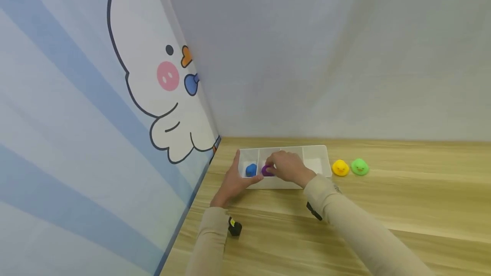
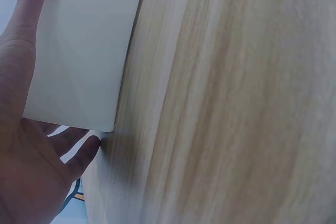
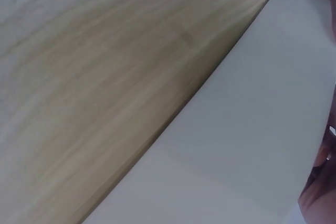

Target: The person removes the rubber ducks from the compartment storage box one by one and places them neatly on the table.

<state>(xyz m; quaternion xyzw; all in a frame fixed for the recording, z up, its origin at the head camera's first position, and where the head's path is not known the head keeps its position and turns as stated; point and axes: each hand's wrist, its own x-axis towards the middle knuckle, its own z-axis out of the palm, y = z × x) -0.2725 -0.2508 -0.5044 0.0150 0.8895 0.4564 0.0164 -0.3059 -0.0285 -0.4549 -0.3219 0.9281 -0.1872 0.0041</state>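
Right hand [image 1: 289,167] pinches small round purple toy [image 1: 266,172] in long white divided plastic tray [image 1: 276,183], one compartment right of small rounded blue toy [image 1: 251,170]. Left hand [image 1: 235,181] grips tray's left end. Probably placing (lifting out possible, can't tell); next likely calls for gentle finger release.

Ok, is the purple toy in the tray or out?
In: the purple toy is inside the tray, one compartment right of the blue toy, gripped by the right hand. Whether it touches bottom is hidden.
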